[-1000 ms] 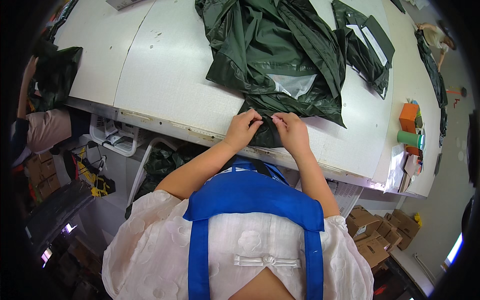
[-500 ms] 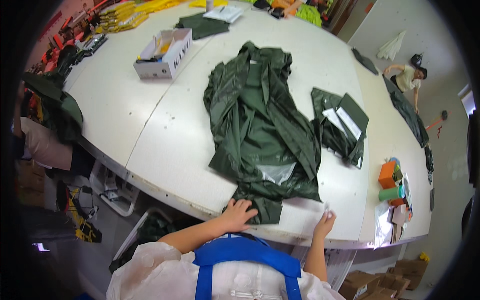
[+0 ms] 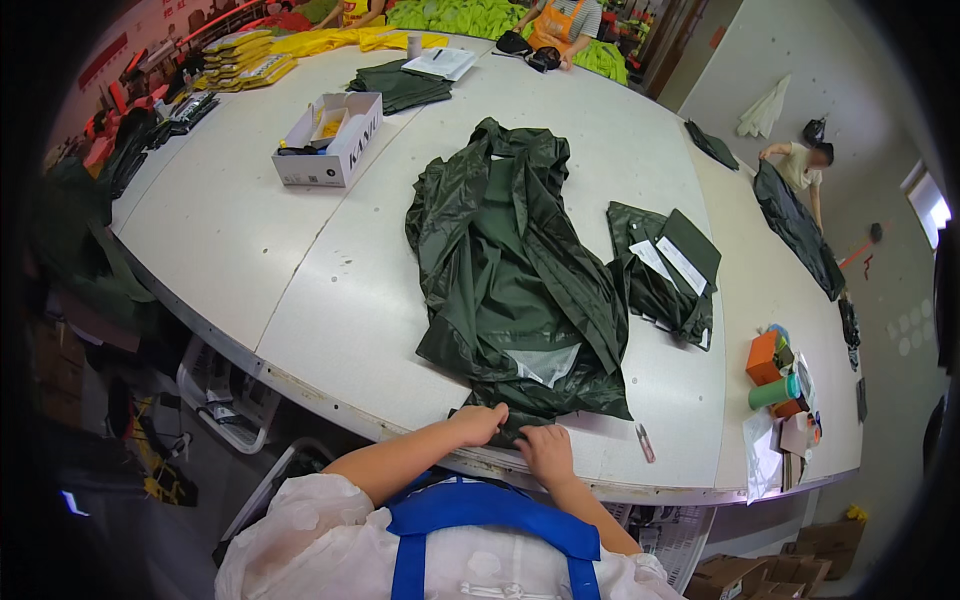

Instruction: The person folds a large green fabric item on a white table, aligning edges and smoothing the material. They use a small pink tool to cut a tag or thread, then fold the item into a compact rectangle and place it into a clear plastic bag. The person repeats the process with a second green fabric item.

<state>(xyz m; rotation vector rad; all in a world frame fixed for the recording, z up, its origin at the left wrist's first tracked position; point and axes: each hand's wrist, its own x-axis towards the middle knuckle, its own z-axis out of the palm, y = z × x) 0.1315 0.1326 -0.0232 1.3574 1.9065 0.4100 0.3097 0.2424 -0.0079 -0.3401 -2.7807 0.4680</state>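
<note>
A dark green rain jacket [image 3: 490,265] lies spread and rumpled on the white table, with its nearest part hanging close to the front edge. My left hand [image 3: 482,425] is closed on the fabric at that near end, thumb and fingers pinched together. Beside it, my right hand [image 3: 547,452] has its fingers bent over the same cloth, gripping it. A small slim tool [image 3: 645,443], pale with a reddish part, rests on the table to the right of the jacket; its exact kind is too small to tell. A pale grey patch [image 3: 545,363] shows on the jacket's lower part.
Folded green garments with white labels [image 3: 665,270] lie right of the jacket. An open white box [image 3: 330,150] stands at the left. A green cylinder [image 3: 773,391] and an orange box [image 3: 764,358] sit at the right edge. Co-workers stand around the table's far sides.
My right hand has let go of the small slim tool, now on the table, and moved left onto the jacket. My left hand has gone from lying flat to pinching the cloth.
</note>
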